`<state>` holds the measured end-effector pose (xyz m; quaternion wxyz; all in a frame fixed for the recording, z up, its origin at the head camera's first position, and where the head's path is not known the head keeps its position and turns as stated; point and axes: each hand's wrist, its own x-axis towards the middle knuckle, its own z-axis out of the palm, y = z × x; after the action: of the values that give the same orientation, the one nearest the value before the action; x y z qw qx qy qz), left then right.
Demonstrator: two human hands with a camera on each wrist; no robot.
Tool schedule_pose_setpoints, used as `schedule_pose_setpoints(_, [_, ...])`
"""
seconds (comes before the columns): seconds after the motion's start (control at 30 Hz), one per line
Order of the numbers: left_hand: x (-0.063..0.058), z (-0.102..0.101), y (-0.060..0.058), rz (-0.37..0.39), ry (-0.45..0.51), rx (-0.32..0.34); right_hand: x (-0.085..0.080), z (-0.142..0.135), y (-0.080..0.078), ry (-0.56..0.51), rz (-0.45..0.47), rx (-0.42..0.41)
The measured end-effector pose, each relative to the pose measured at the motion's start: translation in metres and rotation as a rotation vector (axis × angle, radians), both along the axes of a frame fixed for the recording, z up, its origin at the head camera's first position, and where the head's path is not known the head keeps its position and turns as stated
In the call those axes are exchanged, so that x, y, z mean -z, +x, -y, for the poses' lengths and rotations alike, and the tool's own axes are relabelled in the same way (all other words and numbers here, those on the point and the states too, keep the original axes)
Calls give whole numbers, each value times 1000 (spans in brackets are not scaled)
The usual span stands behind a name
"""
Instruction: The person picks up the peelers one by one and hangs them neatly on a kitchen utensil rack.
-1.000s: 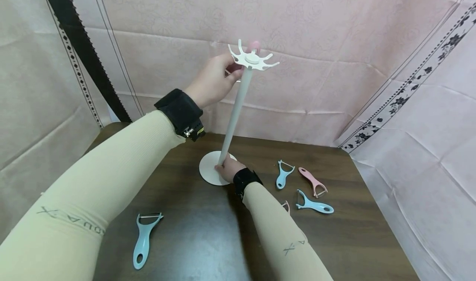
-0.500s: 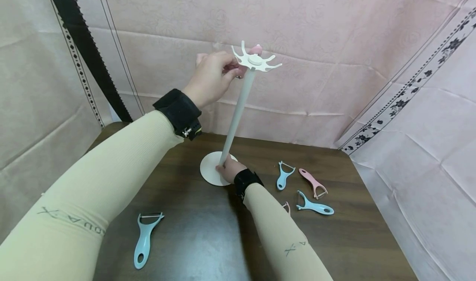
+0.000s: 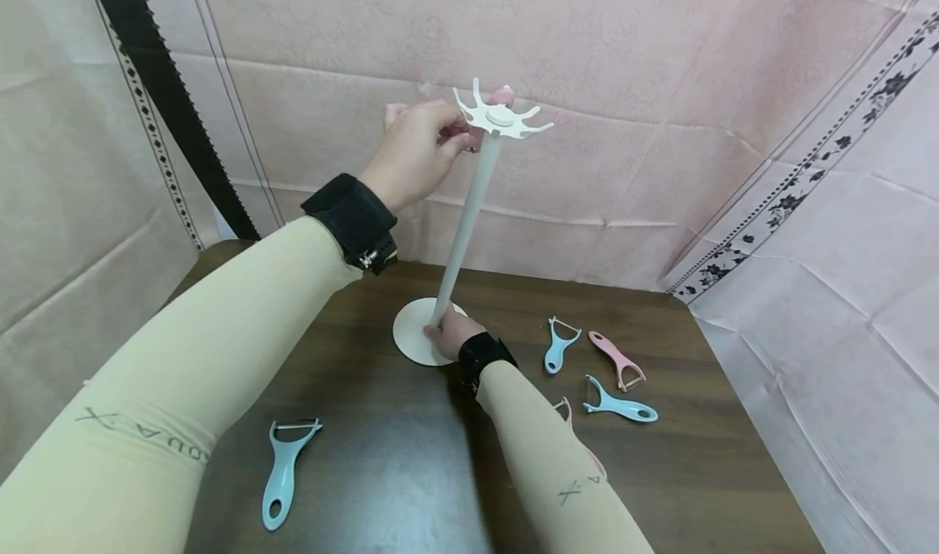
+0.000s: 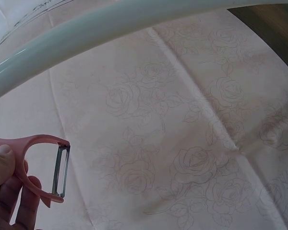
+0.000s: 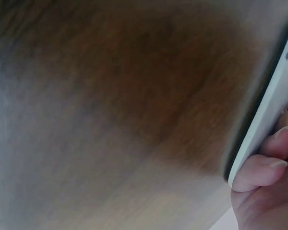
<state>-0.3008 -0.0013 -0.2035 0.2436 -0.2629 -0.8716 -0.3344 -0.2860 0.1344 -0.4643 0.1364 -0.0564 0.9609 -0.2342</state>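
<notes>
A white utensil stand (image 3: 469, 204) has a round base (image 3: 412, 331), a tall pole and a ring of curved hooks (image 3: 499, 118) on top. Up by those hooks, my left hand (image 3: 421, 151) pinches a pink peeler (image 4: 31, 140) between thumb and fingers. In the head view the peeler's handle end shows just behind the hooks, while the rest is mostly hidden by hand and hooks. The left wrist view shows its metal blade facing away from the fingers. Low down, my right hand (image 3: 456, 332) grips the foot of the pole, its fingertips (image 5: 271, 167) on the base.
Two blue peelers (image 3: 622, 403) and a pink peeler (image 3: 616, 358) lie right of the stand on the wooden table (image 3: 367, 456). Another pink peeler (image 3: 565, 410) is partly covered by my right forearm. One blue peeler (image 3: 282, 477) lies front left. Cloth (image 3: 587, 195) hangs behind.
My left hand has shifted slightly at the hooks, and a finger now lifts away at its back. The pink peeler's end sits a little lower. The right hand stays at the base.
</notes>
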Motion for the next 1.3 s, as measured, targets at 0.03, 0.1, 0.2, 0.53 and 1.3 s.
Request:
schedule_pose_setpoints(0.03, [0,0,0,0,-1,2,0,1,0,-1,-1,-1])
schedule_pose_setpoints(0.1, [-1,1,1,5,-4,9,-1,2,0,-1,-1,-1])
schedule_pose_setpoints(0.2, [1,3,2,12,-27,25,-2,2,2,-8,-3,-2])
schedule_pose_setpoints(0.53, [20,21,10,-7,-179,79,9,1,-4,3,2,-9])
schedule_pose_setpoints(1.3, [154,142,17,334,-555,11,-2,1,2,21,-27,-24])
